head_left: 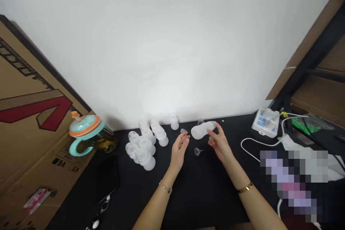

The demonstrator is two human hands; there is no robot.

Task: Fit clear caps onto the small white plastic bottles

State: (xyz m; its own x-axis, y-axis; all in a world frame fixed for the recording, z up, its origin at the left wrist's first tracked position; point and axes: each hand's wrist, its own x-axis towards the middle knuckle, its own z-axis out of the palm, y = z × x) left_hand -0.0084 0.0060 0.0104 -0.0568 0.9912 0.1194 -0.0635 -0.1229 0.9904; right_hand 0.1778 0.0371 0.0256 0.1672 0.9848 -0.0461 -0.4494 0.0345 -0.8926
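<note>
1. Head view, the hands: My right hand (219, 143) holds a white bottle (202, 130) lying on its side, just above the black bench (205, 190). My fingers are curled around the end nearest that hand. My left hand (180, 147) is half open and holds nothing that I can see. Its fingertips are close to the other end of the bottle, but I cannot tell if they touch it.

2. Head view, how the bottle will handle: I think it is light, because it looks like thin, cloudy plastic and seems empty. It looks smooth, so it may slip. It may bend a bit if I squeeze hard. I would hold it around the wide middle, with fingers on both sides, and not pinch the narrow end.

3. Head view, small parts: A little clear piece (198, 151) lies on the bench between my hands. Two more clear bits (184, 130) sit near the bottle. They look tiny and easy to knock away.

4. Head view, other things: A group of white bottles (144, 147) stands to the left, close together. A cup with a blue handle (86, 134) is farther left, by a cardboard box (29, 129). A black phone (107, 178) lies near me. A white device (265, 122) with a cable sits to the right.
</note>
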